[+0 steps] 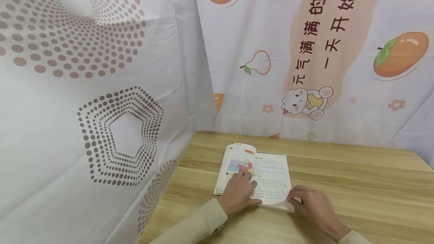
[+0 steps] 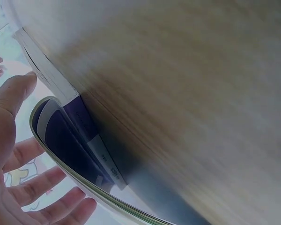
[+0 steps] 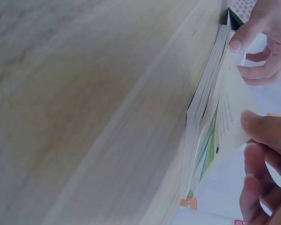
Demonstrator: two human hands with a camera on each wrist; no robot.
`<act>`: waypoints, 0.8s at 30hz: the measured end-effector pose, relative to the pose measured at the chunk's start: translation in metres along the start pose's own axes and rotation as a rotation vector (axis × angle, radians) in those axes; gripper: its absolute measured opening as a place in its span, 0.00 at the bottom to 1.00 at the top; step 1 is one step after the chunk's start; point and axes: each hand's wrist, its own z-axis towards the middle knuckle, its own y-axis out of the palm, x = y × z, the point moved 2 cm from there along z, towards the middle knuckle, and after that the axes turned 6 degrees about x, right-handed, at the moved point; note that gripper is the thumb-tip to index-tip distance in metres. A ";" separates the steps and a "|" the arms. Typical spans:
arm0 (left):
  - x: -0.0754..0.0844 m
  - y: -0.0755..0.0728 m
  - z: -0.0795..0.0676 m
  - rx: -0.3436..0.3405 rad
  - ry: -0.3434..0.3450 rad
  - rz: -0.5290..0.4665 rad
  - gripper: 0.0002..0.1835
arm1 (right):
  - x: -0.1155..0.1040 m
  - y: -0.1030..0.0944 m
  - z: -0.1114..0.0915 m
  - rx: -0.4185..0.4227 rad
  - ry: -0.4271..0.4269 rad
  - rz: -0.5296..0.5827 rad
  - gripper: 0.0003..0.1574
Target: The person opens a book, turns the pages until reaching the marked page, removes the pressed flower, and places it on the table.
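Nearest, beige cloth sleeves (image 1: pixel 209 215); beyond, beneath spread left hand (image 1: pixel 238 193), open white paper book (image 1: pixel 266 180); pinching raised printed page (image 3: pixel 234 103) at corner in right hand (image 1: pixel 313 203). Could crease or tear if tugged against left thumb (image 3: pixel 242 38).

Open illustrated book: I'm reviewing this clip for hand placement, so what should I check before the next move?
1. Illustrated book resting on the wooden table: ok.
2. Left hand touching the left-hand page: ok.
3. Right hand pinching the right-hand page near its lower outer corner: ok.
4. That page raised off those beneath: ok, the right wrist view shows a gap.
5. Only one sheet in the grip: cannot tell.
6. Left side lying flat: not ok, it bows up from the table.
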 end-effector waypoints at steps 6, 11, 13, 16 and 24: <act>0.001 0.000 0.000 -0.017 -0.010 -0.020 0.35 | 0.000 -0.001 0.001 0.023 0.052 0.038 0.20; 0.001 0.001 -0.001 -0.010 -0.018 -0.021 0.30 | 0.001 -0.001 0.001 0.022 0.113 0.046 0.19; 0.001 0.002 -0.001 0.012 -0.023 -0.022 0.26 | 0.001 -0.001 0.001 0.017 0.147 0.048 0.22; 0.001 0.004 -0.002 0.031 -0.032 -0.023 0.20 | 0.001 -0.001 0.000 -0.012 0.204 0.056 0.32; 0.002 0.005 0.000 0.013 -0.080 0.013 0.21 | 0.000 -0.001 -0.004 -0.155 0.310 0.103 0.36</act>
